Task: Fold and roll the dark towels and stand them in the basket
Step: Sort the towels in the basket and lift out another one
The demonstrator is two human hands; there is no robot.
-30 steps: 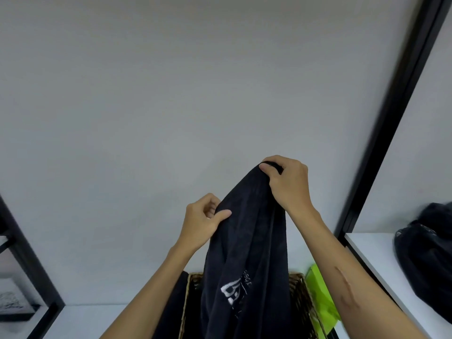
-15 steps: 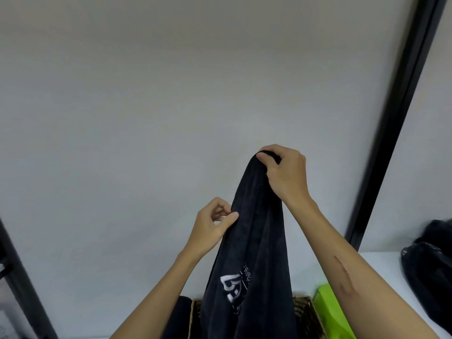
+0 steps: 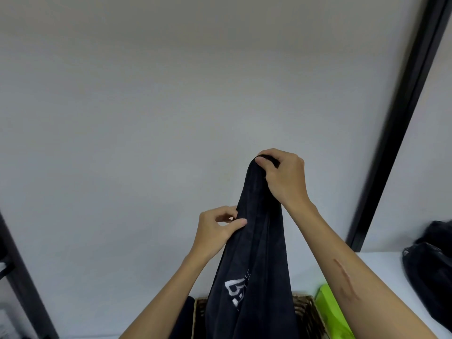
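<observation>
Above wicker basket [image 3: 308,311]: dark towel [image 3: 254,253] hangs, R hand [image 3: 285,178] gripping top, L hand [image 3: 215,232] pinching edge.

We see the hanging dark towel [image 3: 254,253] run off the bottom edge, hiding most of the wicker basket [image 3: 307,311] behind it. A green object [image 3: 330,311] and a dark bundle [image 3: 430,272] at right are cropped; the towel's white lettering is unreadable.
</observation>
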